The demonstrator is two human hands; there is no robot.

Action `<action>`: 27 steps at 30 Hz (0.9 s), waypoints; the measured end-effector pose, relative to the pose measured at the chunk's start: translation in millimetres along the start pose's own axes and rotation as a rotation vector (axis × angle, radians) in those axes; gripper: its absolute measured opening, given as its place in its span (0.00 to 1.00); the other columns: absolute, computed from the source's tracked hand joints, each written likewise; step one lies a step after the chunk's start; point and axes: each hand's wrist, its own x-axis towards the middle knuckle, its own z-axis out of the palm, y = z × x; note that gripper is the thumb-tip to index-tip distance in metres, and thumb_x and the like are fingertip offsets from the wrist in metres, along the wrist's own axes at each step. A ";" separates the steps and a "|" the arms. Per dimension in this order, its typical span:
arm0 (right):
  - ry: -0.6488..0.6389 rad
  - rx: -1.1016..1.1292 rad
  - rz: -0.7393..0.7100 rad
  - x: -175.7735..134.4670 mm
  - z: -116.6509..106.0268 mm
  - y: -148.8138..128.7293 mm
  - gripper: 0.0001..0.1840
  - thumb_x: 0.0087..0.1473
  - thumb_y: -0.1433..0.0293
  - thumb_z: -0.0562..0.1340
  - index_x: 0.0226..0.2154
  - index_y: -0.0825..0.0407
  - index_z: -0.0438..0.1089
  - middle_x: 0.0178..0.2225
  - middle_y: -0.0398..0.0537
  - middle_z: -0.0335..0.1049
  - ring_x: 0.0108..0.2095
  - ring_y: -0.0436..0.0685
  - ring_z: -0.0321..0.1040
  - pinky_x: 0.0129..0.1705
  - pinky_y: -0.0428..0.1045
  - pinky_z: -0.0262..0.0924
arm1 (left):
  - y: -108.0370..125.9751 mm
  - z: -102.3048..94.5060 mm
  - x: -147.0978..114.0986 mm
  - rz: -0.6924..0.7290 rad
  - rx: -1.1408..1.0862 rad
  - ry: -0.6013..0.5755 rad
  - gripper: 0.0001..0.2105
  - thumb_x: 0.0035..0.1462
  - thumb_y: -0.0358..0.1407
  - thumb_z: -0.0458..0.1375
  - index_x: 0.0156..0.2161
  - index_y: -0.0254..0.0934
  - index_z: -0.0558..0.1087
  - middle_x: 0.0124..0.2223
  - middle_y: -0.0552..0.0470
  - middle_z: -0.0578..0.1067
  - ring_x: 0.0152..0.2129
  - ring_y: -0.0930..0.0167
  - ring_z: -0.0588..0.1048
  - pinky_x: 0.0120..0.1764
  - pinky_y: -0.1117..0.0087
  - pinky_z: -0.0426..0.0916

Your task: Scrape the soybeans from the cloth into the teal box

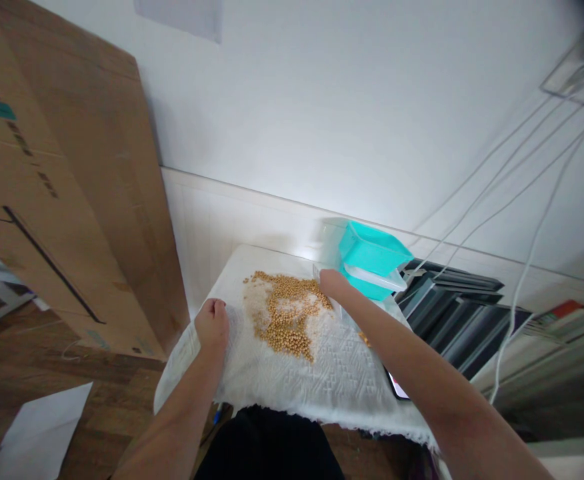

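Round tan beans (289, 340), looking like soybeans, lie in a loose spread with finer pale grains (257, 297) among them on a white textured cloth (342, 373). My left hand (212, 323) is closed in a fist on the cloth, left of the beans; whether anything is inside cannot be seen. At the far right edge of the spread, my right hand (331, 283) is closed on a see-through plastic piece (317, 272), mostly hidden by the hand. Right behind that hand stand turquoise plastic trays (375, 250) with a whitish one between them.
A tall cardboard box (82, 180) stands left of the table. A phone (397, 387) lies partly under my right forearm. Dark flat cases (452, 313) and hanging white cables (527, 267) are at the right. White paper (42, 433) lies on the floor.
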 end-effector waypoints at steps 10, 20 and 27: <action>-0.035 0.018 -0.032 -16.3 -12.0 -10.0 0.20 0.67 0.75 0.58 0.57 0.60 0.78 0.56 0.66 0.80 0.55 0.64 0.79 0.53 0.49 0.71 | 4.0 -1.0 -1.9 -0.012 -0.001 -0.001 0.11 0.58 0.36 0.50 0.26 0.42 0.69 0.27 0.53 0.73 0.31 0.64 0.73 0.36 0.66 0.60; -0.033 0.021 -0.081 -20.8 -11.4 -12.6 0.20 0.68 0.70 0.60 0.58 0.57 0.77 0.57 0.64 0.79 0.57 0.64 0.78 0.53 0.48 0.69 | 7.1 -2.0 -2.8 -0.005 -0.010 0.003 0.11 0.58 0.36 0.50 0.25 0.42 0.69 0.25 0.53 0.71 0.29 0.64 0.72 0.34 0.67 0.59; -0.041 0.025 -0.108 -23.6 -9.9 -11.2 0.22 0.68 0.74 0.57 0.59 0.59 0.76 0.58 0.64 0.79 0.58 0.64 0.77 0.54 0.48 0.69 | 5.8 -1.5 -2.1 -0.005 -0.001 0.007 0.11 0.58 0.37 0.50 0.26 0.42 0.69 0.25 0.53 0.71 0.30 0.64 0.72 0.35 0.67 0.59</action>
